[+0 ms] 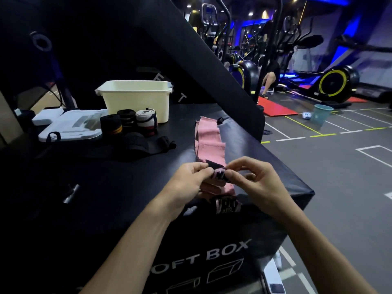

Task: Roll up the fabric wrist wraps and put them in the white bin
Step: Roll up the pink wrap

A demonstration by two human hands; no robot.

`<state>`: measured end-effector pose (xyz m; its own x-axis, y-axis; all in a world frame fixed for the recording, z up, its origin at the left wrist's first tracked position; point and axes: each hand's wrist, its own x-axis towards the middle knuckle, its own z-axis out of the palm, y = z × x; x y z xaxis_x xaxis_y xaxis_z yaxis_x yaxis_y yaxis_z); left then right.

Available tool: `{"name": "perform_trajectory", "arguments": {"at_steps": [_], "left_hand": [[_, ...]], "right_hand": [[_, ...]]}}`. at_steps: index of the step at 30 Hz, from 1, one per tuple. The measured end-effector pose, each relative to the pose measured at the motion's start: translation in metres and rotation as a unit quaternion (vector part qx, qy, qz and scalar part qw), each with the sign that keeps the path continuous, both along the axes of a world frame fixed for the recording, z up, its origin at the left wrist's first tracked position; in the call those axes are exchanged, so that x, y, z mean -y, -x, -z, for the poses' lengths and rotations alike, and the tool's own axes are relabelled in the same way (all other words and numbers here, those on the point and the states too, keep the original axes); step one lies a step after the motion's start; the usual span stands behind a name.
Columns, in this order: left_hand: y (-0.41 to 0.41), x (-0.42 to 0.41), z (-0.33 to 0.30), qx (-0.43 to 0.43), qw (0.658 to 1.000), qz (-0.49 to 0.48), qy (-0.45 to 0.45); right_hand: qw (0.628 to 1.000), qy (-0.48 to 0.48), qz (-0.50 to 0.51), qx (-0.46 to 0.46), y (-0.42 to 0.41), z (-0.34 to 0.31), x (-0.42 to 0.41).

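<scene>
The pink wrap (209, 141) lies stretched out on the black tabletop (127, 177), running from a small loop at its far end, near 12 o'clock of the hands, down to the near edge, where its end is gathered between both hands. The left hand (188, 183) pinches the near end from 9 o'clock, fingers curled around the pink-and-black fabric; the right hand (252, 181) pinches it from 3 o'clock, thumb and forefinger closed on the same bunched end. The two hands sit close together, almost touching across the fabric. A patterned pink-and-black tail (227, 205) hangs over the tabletop edge just below them, at 6 o'clock. At 10 o'clock from the hands, well apart, stand three rolled wraps: a black one with a yellow stripe (110, 125), a black one (126, 119) and a white one (146, 122), with a loose black wrap (148, 144) lying flat just in front of them. The white bin (135, 98) stands directly behind the rolls, at 11 o'clock. Its lid (72, 126) lies flat to the left of the rolls. Beyond the tabletop, at 2 o'clock, are gym machines (331, 83), a red mat (275, 108) and a teal bucket (321, 113) on the floor.
</scene>
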<state>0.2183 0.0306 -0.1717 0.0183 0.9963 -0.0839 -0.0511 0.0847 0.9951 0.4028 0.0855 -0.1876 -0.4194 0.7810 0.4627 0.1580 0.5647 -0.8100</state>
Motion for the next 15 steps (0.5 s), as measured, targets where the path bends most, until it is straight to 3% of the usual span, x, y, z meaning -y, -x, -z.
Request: {"name": "perform_trajectory", "arguments": {"at_steps": [3, 5, 7, 10, 15], "left_hand": [[0.015, 0.002, 0.007, -0.167, 0.985, 0.015, -0.045], [0.021, 0.007, 0.01, -0.331, 0.939, 0.049, -0.081], [0.019, 0.014, 0.012, -0.423, 0.899, 0.076, -0.086], [0.011, 0.023, 0.012, -0.435, 0.89, 0.078, -0.109], [0.012, 0.025, 0.009, -0.332, 0.927, 0.061, -0.164]], "right_hand": [[0.997, 0.026, 0.011, -0.079, -0.002, 0.001, 0.001], [0.996, 0.024, 0.027, -0.08, -0.001, 0.004, 0.001], [0.997, 0.023, 0.032, -0.072, -0.001, 0.006, 0.001], [0.997, 0.022, 0.033, -0.064, 0.0, 0.007, 0.003], [0.995, 0.038, 0.027, -0.083, 0.0, 0.008, 0.006]]}}
